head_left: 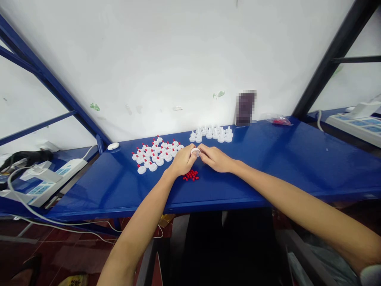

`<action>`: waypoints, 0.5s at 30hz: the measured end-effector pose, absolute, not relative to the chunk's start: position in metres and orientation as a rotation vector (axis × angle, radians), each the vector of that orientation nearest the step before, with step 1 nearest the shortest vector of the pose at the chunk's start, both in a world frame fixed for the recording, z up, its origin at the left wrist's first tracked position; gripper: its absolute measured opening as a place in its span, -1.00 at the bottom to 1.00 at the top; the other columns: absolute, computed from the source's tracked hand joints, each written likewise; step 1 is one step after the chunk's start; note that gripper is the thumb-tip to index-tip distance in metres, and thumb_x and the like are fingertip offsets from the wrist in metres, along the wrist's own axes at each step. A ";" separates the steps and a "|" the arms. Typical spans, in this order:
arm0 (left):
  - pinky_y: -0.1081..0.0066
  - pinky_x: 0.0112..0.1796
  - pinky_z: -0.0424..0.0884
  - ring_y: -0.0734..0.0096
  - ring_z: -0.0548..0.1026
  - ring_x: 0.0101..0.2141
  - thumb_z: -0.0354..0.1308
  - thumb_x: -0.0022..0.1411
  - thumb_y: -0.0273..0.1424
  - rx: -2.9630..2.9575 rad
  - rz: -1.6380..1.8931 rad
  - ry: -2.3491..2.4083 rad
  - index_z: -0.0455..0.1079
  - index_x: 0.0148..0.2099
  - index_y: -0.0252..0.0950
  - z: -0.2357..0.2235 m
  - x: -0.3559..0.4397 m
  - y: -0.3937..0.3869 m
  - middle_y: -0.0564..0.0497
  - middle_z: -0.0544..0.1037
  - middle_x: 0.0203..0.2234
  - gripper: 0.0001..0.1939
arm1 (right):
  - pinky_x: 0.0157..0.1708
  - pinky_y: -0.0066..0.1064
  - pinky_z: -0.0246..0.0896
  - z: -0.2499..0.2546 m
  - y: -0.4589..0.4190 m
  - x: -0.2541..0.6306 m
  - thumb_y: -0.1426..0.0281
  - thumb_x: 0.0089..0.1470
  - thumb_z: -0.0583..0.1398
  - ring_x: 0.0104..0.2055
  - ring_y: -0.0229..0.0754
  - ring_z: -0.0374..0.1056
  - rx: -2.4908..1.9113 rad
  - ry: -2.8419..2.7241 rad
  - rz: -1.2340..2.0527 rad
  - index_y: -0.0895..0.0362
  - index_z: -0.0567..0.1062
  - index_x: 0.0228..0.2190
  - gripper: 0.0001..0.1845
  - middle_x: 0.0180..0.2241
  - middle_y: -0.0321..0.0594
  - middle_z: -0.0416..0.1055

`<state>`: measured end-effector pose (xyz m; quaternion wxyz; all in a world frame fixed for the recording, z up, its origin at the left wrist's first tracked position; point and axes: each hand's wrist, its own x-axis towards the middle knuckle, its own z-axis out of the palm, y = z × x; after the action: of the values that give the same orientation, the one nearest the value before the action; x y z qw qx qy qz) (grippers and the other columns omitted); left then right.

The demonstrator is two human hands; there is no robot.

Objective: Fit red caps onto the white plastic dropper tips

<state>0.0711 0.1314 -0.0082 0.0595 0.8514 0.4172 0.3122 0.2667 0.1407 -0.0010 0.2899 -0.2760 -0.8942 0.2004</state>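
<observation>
A white nozzle cap (195, 151) is held between my two hands over the blue table, its round base turned towards me. My left hand (183, 159) is closed around its left side. From the right, the fingers of my right hand (216, 158) pinch the cap's edge; its nozzle is hidden. Just below my hands lies a small pile of red tips (191, 175). To the left stand several white nozzle caps with red tips on them (159, 161). Behind my hands is a group of white nozzle caps without red tips (228, 137).
A dark upright blurred object (245, 109) leans on the wall at the back. A clear plastic bag (279, 120) with something red lies right of it. A white round object (113, 146) sits at the table's left rear. Power strips (56, 180) and cables are beyond the left edge.
</observation>
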 end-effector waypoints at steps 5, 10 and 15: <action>0.36 -0.37 0.20 0.35 0.34 -0.42 -0.08 0.40 -0.18 2.542 0.969 1.340 0.22 -0.17 -0.27 -0.007 0.069 0.130 0.02 0.40 -0.42 -0.74 | -0.39 -0.42 0.02 -0.002 0.144 0.269 0.32 0.30 -0.04 -0.51 -0.20 0.23 -0.759 -2.391 0.465 0.09 0.34 -0.14 -0.78 -0.53 -0.34 0.31; 0.36 -0.33 0.23 0.36 0.37 -0.40 -0.14 0.44 -0.19 2.487 0.996 1.292 0.26 -0.11 -0.26 -0.003 0.069 0.128 0.05 0.41 -0.43 -0.72 | -0.39 -0.43 0.03 -0.005 0.148 0.271 0.33 0.30 -0.03 -0.49 -0.21 0.27 -0.783 -2.359 0.444 0.11 0.39 -0.09 -0.73 -0.49 -0.31 0.36; 0.36 -0.34 0.20 0.38 0.34 -0.42 -0.20 0.46 -0.25 2.492 1.059 1.374 0.26 -0.27 -0.26 -0.002 0.070 0.129 0.04 0.38 -0.47 -0.68 | -0.38 -0.41 0.06 -0.006 0.150 0.271 0.37 0.27 0.00 -0.46 -0.18 0.32 -0.856 -2.374 0.429 0.09 0.38 0.01 -0.68 -0.48 -0.30 0.42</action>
<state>0.0703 0.1295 -0.0019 0.0523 0.8196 0.4519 0.3483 0.2710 0.1501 -0.0063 0.2866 -0.3205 -0.8885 0.1606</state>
